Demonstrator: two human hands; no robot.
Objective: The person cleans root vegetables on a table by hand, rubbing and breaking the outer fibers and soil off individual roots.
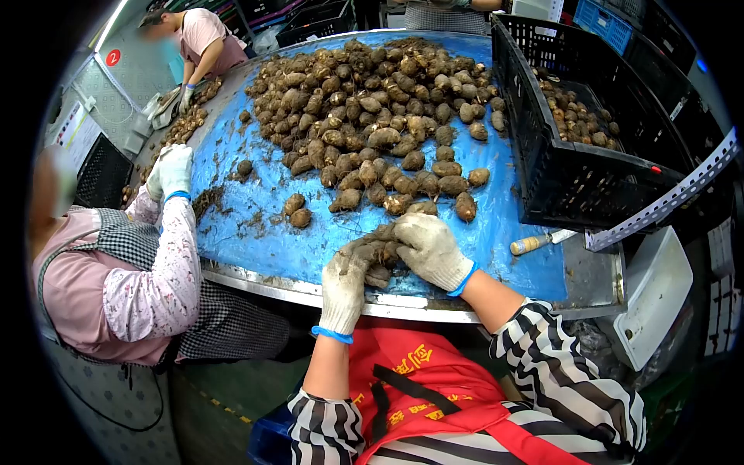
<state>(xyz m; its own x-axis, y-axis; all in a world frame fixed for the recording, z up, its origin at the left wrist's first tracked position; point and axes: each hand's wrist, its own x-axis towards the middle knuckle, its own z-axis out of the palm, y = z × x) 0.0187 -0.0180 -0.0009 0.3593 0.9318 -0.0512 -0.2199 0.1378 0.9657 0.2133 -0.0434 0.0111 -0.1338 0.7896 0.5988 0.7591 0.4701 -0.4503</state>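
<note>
Both hands wear soiled white gloves with blue cuffs, close together over the table's near edge. My left hand (345, 283) is closed around brown, soil-covered taro (378, 249); how many pieces it holds is hard to make out. My right hand (435, 252) is closed on the other side of the same taro, its fingertips partly hidden. Just beyond the hands lies a big heap of small, rough taro corms (364, 108) on a blue plastic sheet (263, 252). Two loose corms (300, 218) rest to the left of the heap.
A black crate (597, 182) with taro in it stands at the right. Near it lies a wooden-handled knife (531, 245). Below the table's right corner is a white container (655, 298). A gloved co-worker (151, 287) is close at left; another person (203, 46) works farther back.
</note>
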